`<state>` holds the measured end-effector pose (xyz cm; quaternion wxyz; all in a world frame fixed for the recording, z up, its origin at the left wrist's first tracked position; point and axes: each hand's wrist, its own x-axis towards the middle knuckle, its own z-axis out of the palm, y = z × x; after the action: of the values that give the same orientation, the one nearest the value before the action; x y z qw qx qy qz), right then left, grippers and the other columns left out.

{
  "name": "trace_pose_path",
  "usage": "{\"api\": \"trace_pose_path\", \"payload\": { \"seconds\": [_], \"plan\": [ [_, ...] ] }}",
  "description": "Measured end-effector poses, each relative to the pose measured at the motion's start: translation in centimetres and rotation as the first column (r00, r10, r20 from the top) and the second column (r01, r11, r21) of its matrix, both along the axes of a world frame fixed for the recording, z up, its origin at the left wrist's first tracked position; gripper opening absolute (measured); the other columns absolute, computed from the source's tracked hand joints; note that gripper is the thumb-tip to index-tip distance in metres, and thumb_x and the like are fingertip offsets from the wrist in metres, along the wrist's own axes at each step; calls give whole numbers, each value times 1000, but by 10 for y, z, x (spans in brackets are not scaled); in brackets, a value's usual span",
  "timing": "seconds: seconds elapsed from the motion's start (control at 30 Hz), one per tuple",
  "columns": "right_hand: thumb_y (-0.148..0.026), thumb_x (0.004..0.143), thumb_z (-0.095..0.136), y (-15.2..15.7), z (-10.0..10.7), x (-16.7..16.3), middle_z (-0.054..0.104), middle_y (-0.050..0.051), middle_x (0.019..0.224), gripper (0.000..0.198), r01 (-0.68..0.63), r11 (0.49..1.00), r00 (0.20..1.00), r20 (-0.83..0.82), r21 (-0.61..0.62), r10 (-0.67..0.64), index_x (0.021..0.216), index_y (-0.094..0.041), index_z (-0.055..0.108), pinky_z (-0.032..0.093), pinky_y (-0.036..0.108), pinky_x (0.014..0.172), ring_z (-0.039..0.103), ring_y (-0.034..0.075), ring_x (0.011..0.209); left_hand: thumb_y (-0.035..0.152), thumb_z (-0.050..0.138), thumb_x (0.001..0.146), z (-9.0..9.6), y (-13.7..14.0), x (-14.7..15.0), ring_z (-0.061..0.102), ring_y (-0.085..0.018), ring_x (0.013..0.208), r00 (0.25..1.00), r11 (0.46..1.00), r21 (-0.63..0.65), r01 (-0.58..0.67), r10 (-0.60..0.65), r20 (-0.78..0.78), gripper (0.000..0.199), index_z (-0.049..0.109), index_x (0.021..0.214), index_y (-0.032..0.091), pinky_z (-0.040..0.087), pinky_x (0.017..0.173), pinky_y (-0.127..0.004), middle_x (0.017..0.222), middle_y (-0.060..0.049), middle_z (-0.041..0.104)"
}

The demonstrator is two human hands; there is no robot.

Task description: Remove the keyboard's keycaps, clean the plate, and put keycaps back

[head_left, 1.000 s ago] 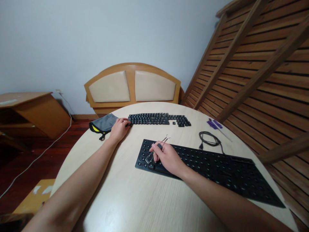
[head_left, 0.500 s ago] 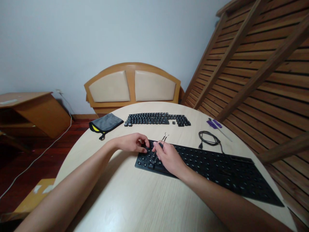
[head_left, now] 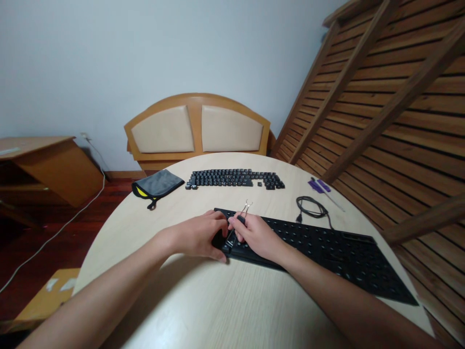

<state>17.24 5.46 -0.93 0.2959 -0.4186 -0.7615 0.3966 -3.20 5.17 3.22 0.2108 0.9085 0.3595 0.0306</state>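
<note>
The left hand [head_left: 201,233] and the right hand [head_left: 258,236] were both bare. The left forearm [head_left: 109,291] was uncovered too; it was narrow near the wrist [head_left: 169,241] and became steadily wider toward the lower edge of the view, where it was cut off. The right forearm [head_left: 337,295] had a similar bare, tapering shape, and it was also cut off below. The fingers [head_left: 220,224] looked slim, though their finer details were too small to tell.
</note>
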Motion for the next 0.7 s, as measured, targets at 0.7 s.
{"api": "trace_pose_path", "payload": {
  "seconds": [0.7],
  "plan": [
    [-46,101,46,0,-6,3,58,-3,59,37,-59,998,998,-7,-24,59,84,-18,64,42,25,62,58,13,58,42,73,84,-24,-21,-3,54,-29,114,980,989,81,-123,108,164,26,64,88,19,49,95,-42,116,-9,61]
  ]
}}
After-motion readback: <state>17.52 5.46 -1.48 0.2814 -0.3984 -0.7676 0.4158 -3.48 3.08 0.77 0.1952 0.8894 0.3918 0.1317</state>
